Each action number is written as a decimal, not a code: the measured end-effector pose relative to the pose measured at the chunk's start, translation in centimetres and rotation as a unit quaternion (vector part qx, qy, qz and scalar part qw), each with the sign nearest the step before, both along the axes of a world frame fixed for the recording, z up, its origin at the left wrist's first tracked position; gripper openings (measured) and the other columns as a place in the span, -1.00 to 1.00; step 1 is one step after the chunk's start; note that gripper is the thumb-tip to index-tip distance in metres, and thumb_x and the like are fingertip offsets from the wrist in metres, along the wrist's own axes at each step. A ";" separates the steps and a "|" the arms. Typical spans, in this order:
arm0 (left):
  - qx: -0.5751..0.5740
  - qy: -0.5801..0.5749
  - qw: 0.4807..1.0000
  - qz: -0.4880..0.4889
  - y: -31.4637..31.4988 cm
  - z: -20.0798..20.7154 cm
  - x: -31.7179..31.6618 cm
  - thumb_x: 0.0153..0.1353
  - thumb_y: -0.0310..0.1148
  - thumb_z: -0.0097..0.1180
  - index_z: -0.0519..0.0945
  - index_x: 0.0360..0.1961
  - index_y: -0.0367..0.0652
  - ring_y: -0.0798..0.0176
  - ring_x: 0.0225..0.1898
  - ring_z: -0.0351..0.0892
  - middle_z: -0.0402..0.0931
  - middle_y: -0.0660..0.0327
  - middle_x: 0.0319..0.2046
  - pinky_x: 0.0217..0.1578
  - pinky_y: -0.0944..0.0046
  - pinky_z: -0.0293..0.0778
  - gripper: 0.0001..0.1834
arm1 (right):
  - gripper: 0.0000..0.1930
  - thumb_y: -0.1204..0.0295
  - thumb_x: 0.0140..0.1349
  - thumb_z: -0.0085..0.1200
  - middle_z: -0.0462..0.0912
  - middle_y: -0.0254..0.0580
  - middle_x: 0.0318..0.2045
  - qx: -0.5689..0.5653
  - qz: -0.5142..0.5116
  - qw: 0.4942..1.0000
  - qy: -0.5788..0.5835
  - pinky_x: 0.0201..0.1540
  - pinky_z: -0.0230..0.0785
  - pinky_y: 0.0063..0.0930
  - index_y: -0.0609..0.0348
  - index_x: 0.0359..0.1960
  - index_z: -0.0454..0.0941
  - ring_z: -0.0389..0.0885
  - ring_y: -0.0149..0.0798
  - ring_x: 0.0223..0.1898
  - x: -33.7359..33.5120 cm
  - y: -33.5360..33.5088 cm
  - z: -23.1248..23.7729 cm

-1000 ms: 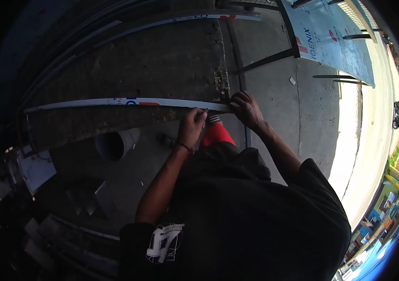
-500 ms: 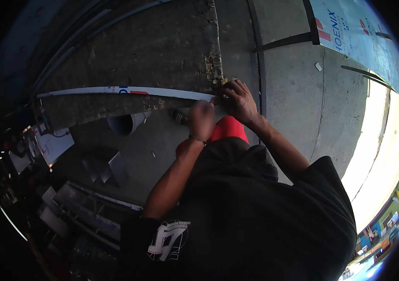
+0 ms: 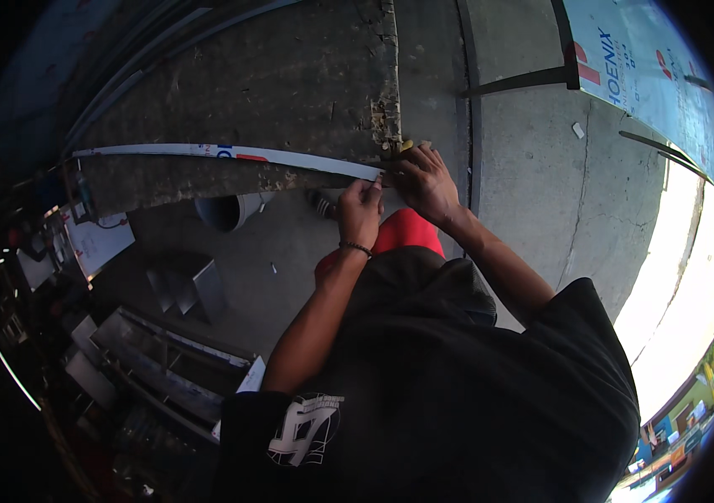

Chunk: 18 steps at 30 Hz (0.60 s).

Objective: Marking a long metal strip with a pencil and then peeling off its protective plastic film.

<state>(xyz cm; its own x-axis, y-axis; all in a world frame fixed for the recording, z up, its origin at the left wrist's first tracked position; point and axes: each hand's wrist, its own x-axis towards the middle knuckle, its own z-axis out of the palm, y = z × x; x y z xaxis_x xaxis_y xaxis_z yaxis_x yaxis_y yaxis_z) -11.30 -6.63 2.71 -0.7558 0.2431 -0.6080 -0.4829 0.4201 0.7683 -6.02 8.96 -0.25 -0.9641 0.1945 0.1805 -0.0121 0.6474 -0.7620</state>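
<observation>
A long, narrow white film-covered strip (image 3: 307, 163) with blue and red print lies along the near side of a worn, dark workbench (image 3: 290, 84). My left hand (image 3: 359, 214) pinches the right end of this strip between thumb and fingers. At the bench corner, just right of that end, my right hand (image 3: 426, 183) is closed with bent fingers. What it grips is hidden from view. A small yellow thing (image 3: 407, 146) shows beyond its fingers, too small to name.
Below the bench stands a round grey bucket-like container (image 3: 223, 211). Bent sheet metal (image 3: 185, 283) and a metal frame (image 3: 168, 360) are on the floor at left. A blue film-covered sheet (image 3: 633, 67) rests on dark supports at upper right.
The left hand was blurred by motion and now holds steady at the strip's end, its fingers raised slightly. The right hand stays at the bench corner. The view has shifted a little.
</observation>
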 end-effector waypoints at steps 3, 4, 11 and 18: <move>-0.012 -0.002 1.000 0.001 0.3 -0.5 -0.6 0.40 -0.31 0.11 0.49 -0.46 -0.22 0.53 -0.70 0.29 0.40 0.36 -0.71 -0.68 0.40 0.16 -0.71 | -0.76 0.45 0.07 0.23 0.54 -0.27 -0.23 -0.010 0.001 1.000 -0.006 -0.02 0.36 -0.24 0.02 -0.17 0.64 0.50 -0.13 -0.10 -0.1 0.0 0.2; -0.016 0.000 1.000 -0.004 0.4 -0.5 -0.8 0.39 -0.31 0.12 0.49 -0.47 -0.23 0.52 -0.70 0.30 0.41 0.35 -0.71 -0.67 0.39 0.17 -0.71 | -0.74 0.45 0.07 0.23 0.55 -0.27 -0.23 -0.016 0.000 1.000 0.002 -0.02 0.36 -0.25 0.02 -0.15 0.65 0.50 -0.13 -0.10 -0.1 0.0 0.1; -0.035 0.023 0.999 -0.008 0.2 -0.1 -0.4 0.37 -0.32 0.13 0.48 -0.51 -0.24 0.49 -0.70 0.35 0.43 0.32 -0.72 -0.67 0.36 0.21 -0.69 | -0.73 0.43 0.08 0.24 0.55 -0.28 -0.23 -0.028 -0.007 1.000 0.013 -0.05 0.36 -0.27 0.00 -0.13 0.65 0.51 -0.15 -0.11 0.0 0.1 -0.1; -0.022 0.018 1.000 0.002 1.0 -0.1 -0.9 0.36 -0.33 0.14 0.51 -0.46 -0.20 0.56 -0.68 0.26 0.39 0.38 -0.66 -0.68 0.45 0.13 -0.75 | -0.76 0.46 0.07 0.23 0.56 -0.29 -0.25 -0.025 -0.003 1.000 0.014 -0.05 0.35 -0.27 0.00 -0.17 0.64 0.51 -0.14 -0.11 -0.1 0.0 -0.3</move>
